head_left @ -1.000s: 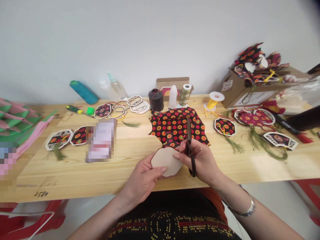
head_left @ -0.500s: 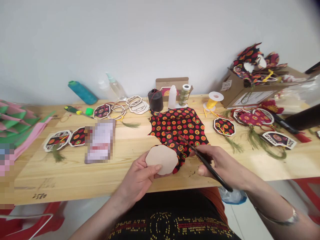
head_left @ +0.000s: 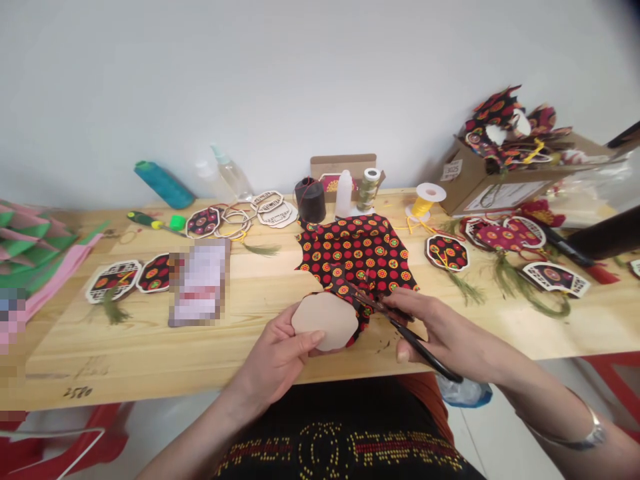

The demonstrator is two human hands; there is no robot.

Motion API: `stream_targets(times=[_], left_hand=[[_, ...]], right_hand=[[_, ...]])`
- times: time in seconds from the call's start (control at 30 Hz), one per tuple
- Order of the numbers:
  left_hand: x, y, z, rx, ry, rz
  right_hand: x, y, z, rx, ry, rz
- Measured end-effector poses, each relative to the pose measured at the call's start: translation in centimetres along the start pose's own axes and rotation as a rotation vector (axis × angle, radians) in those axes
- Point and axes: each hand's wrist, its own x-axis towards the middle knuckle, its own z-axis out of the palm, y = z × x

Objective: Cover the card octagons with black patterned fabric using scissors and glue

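Observation:
Near the table's front edge, my left hand [head_left: 285, 353] is closed on a beige octagonal card [head_left: 325, 321], thumb on top. Black cloth with red and yellow flowers [head_left: 357, 250] lies beyond the card and reaches under its right side. My right hand [head_left: 435, 330] grips the handles of black scissors [head_left: 413, 340]. Their blades point up and left over the cloth, just beyond the card's upper right edge. Small dark scraps lie on the table below the scissors.
Behind the cloth stand a black thread spool [head_left: 311, 200], a white bottle [head_left: 344, 193] and a jar [head_left: 369, 188]. Yellow cord [head_left: 424, 201] and a full cardboard box [head_left: 480, 183] are at right. A phone-like object [head_left: 203, 280] and ornaments [head_left: 114, 280] lie left.
The scissors' blades have swung left and closer to the card, over the cloth beside its upper edge. My left hand and the card have barely moved.

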Motion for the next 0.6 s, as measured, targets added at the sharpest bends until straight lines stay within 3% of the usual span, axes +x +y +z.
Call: stream_targets(times=[0.43, 0.6], left_hand=[[-0.14, -0.07, 0.04, 0.008, -0.065, 0.019], [-0.14, -0.14, -0.01, 0.003, -0.086, 0.027]], right_hand=[[0.45, 0.09, 0.85, 0.155, -0.034, 0.019], [0.51, -0.01, 0.89, 0.206, -0.124, 0.057]])
